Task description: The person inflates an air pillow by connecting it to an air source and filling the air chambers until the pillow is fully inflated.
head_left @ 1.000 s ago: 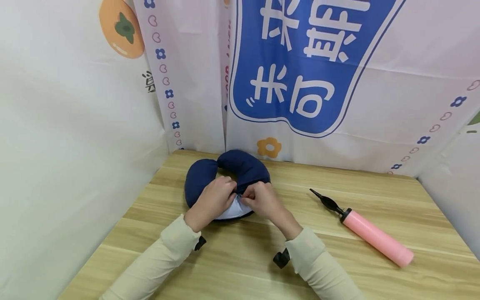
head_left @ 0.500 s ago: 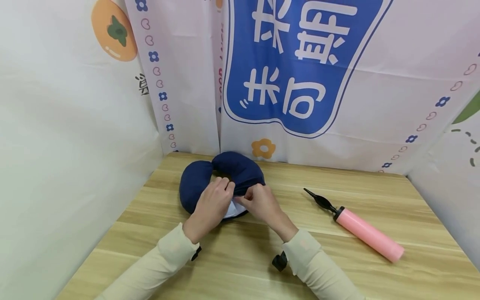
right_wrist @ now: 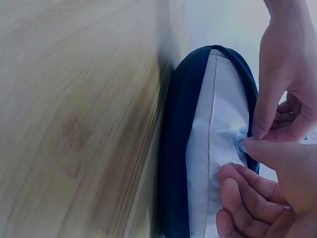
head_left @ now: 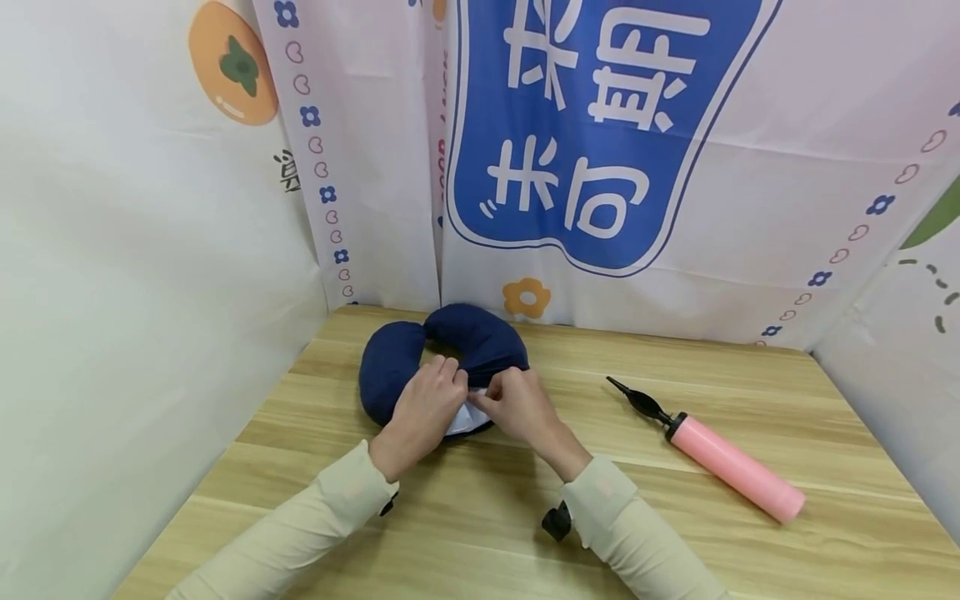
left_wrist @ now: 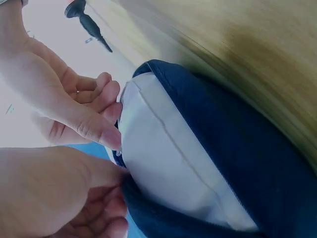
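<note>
A navy U-shaped neck pillow (head_left: 480, 337) lies toward the back of the table, its cover open along the near outer edge. A white inflatable liner (right_wrist: 203, 163) shows through that opening, with a small clear air valve (right_wrist: 241, 144) on it. My left hand (head_left: 427, 404) pinches the cover's edge beside the valve; in the left wrist view its thumb lies against the navy fabric. My right hand (head_left: 521, 404) has its thumb on the valve, pinching there, the other fingers curled near the liner. The fingertips partly hide the valve.
A pink hand pump (head_left: 735, 467) with a black nozzle (head_left: 645, 404) lies on the wooden table (head_left: 480, 533) to the right. Printed white curtains (head_left: 375, 167) hang behind the table and along its sides. Dark wrist-camera mounts sit below both cuffs.
Early on, the head view shifted slightly and less of the white liner came to show between the hands. In the last half second both hands have stayed almost still at the valve.
</note>
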A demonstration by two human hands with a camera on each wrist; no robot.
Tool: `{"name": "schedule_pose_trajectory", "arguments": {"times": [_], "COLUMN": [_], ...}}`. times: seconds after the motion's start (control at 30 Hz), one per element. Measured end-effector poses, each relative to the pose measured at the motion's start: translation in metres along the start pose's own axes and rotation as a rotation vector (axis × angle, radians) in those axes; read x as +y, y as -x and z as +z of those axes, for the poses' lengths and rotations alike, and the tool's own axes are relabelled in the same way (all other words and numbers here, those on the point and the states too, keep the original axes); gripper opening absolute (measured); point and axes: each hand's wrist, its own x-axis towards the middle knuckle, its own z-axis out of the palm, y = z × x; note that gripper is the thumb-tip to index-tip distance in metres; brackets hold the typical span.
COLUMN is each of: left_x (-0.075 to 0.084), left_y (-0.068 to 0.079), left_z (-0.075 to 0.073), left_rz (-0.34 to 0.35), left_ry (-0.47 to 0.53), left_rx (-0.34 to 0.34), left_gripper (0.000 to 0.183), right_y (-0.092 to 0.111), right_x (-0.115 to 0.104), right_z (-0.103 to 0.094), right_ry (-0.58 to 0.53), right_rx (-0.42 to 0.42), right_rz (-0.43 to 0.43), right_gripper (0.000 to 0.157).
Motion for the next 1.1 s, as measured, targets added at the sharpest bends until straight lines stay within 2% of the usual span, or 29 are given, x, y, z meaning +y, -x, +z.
{"name": "schedule_pose_trajectory", "arguments": {"times": [0.13, 0.33, 0.47, 0.57, 0.73, 0.9, 1.1], "left_x": [0.0, 0.005, 0.013, 0.016, 0.017, 0.015, 0.014], "left_y": [0.002, 0.012, 0.02, 0.026, 0.03, 0.033, 0.039], "left_z": [0.002, -0.003, 0.0, 0.005, 0.011, 0.011, 0.009], "left_rz": [-0.009, 0.033, 0.069, 0.061, 0.046, 0.057, 0.013], "left_ry": [-0.066, -0.046, -0.006, 0.052, 0.133, 0.179, 0.181], "left_rx": [-0.011, -0.01, 0.01, 0.034, 0.075, 0.127, 0.16], "left_gripper": [0.017, 0.016, 0.013, 0.011, 0.01, 0.012, 0.013], "right_y": [-0.002, 0.001, 0.006, 0.007, 0.0, -0.014, -0.025], "right_x": [-0.001, 0.003, 0.013, 0.024, 0.044, 0.064, 0.081], "right_z": [0.003, 0.004, -0.004, -0.015, -0.035, -0.042, -0.032], "right_ry": [-0.008, -0.001, -0.006, 0.016, 0.097, 0.101, 0.084], "right_rx": [-0.008, -0.041, -0.121, -0.159, -0.132, -0.131, -0.138], "right_rz": [0.01, 0.023, 0.036, 0.06, 0.158, 0.213, 0.148], "right_gripper": [0.045, 0.051, 0.052, 0.039, 0.01, 0.012, 0.013]}}
